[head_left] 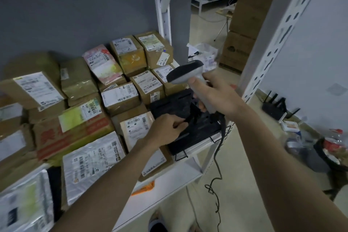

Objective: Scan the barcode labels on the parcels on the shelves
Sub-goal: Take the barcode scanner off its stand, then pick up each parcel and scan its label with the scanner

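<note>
Gripping scanner (185, 75) – right hand (216, 94) (fist closed); left hand (166, 130) pinches black parcel (180, 103).

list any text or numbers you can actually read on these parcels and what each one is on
"2", handwritten on the label of a brown box at the back.
"3", handwritten on the label of the back right box.
Large red characters on the side of a carton: partly hidden, not readable.
Barcode labels on the other parcels, such as the white mailer: print too small and blurred to read.
The scanner shows no text.
</note>
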